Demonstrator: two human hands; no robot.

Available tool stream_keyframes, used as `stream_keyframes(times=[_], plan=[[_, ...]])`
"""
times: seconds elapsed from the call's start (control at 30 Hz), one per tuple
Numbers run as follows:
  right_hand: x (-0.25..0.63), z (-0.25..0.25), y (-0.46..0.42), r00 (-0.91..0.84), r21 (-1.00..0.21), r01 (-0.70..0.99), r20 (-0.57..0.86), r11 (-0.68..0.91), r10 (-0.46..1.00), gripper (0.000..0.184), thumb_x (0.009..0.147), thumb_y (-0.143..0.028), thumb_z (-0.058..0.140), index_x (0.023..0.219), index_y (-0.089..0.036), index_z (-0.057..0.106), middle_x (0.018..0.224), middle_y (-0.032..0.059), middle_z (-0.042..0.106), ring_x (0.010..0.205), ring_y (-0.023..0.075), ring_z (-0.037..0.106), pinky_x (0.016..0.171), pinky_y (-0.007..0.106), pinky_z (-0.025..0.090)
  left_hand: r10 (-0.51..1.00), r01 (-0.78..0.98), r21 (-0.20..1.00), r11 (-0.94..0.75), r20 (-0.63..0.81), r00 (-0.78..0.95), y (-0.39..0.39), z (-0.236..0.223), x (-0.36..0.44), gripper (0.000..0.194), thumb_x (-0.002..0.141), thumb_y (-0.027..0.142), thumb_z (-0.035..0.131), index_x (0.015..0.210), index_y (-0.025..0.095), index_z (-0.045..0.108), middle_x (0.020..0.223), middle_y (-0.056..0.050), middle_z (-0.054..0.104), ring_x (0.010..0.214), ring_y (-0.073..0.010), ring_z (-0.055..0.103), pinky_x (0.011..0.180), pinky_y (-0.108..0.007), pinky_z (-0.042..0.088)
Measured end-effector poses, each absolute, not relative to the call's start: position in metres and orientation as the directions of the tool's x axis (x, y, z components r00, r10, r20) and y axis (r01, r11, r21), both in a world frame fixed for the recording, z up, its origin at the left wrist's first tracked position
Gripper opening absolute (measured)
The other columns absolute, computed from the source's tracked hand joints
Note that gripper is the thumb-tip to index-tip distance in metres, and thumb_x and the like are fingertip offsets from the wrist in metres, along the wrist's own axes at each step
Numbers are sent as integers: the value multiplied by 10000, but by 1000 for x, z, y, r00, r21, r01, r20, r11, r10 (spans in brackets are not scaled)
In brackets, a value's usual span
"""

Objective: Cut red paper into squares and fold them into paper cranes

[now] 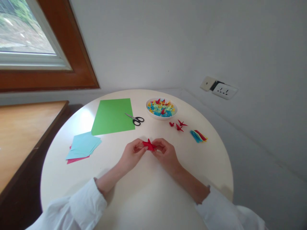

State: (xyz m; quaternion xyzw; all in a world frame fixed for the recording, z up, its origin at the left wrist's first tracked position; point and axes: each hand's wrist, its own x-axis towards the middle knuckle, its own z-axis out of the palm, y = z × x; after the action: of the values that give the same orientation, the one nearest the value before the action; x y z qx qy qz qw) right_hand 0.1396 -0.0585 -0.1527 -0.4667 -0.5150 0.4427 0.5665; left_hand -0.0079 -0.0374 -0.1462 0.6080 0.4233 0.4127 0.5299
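Note:
A red origami crane (149, 145) is pinched between my two hands above the middle of the white round table (144, 198). My left hand (131, 154) grips its left side between thumb and fingers. On its right side, my right hand (166, 154) holds it the same way, the fingertips partly hidden. Beyond my right hand lie three small red paper cranes (179, 127). Behind them stands a white bowl (147, 112) full of red, yellow, green and blue folded cranes (161, 108).
Black-handled scissors (137, 120) rest partly on a green paper sheet (112, 116). Light blue squares (83, 144) overlap pink paper (78, 160) at the left. Coloured folded strips (198, 136) lie at the right. Wall sockets (224, 90) and a wooden window frame (79, 48) border the table.

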Motion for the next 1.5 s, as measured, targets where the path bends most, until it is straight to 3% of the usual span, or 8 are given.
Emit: stream_keyframes(times=[0.37, 0.53, 0.9, 1.13, 1.33, 1.5], plan=[[137, -150, -60, 22, -990, -82, 115, 117, 993, 263, 605, -230, 725, 826, -191, 588, 820, 26, 679, 775, 157, 657, 752, 292, 534, 951, 96, 982, -160, 128, 282, -37, -151, -9, 156, 736, 284, 584, 672, 159, 516, 603, 26, 506, 574, -101, 462, 552, -221, 372], [138, -151, -57, 77, -991, -106, 77, 85, 994, 220, 625, -252, 712, 804, -191, 598, 721, -1, 653, 677, 138, 649, 680, 276, 527, 943, 123, 974, -192, 149, 298, -37, -152, -9, 143, 749, 283, 573, 695, 153, 552, 617, 14, 535, 588, -103, 475, 564, -222, 381], [140, -150, -54, 90, -975, -215, 37, 55, 995, 210, 587, -239, 740, 727, -192, 591, 639, -23, 660, 575, 123, 641, 624, 265, 519, 953, -20, 1000, -20, 25, 303, -36, -148, -7, 181, 673, 281, 670, 737, 149, 566, 651, -12, 643, 619, -120, 595, 596, -228, 444], [139, -149, -55, 86, -976, -214, 29, 46, 996, 252, 560, -266, 761, 726, -192, 587, 648, -19, 663, 590, 134, 651, 652, 284, 534, 958, -21, 1000, -17, 22, 287, -36, -147, -6, 172, 662, 275, 673, 708, 151, 563, 649, -12, 653, 592, -114, 586, 567, -222, 434], [139, -151, -54, 107, -989, -149, 2, 18, 994, 305, 536, -323, 772, 752, -186, 606, 674, 2, 670, 626, 149, 649, 658, 297, 535, 962, 19, 998, -68, 60, 267, -37, -147, -8, 171, 661, 276, 668, 667, 151, 551, 574, 20, 569, 537, -93, 512, 529, -211, 395], [141, -151, -54, 61, -997, -80, -16, -11, 998, 233, 579, -318, 732, 741, -174, 647, 716, 27, 692, 682, 153, 638, 694, 294, 513, 951, 50, 995, -90, 71, 301, -38, -146, -8, 144, 677, 244, 648, 672, 149, 540, 579, 27, 538, 545, -87, 490, 537, -211, 382]])
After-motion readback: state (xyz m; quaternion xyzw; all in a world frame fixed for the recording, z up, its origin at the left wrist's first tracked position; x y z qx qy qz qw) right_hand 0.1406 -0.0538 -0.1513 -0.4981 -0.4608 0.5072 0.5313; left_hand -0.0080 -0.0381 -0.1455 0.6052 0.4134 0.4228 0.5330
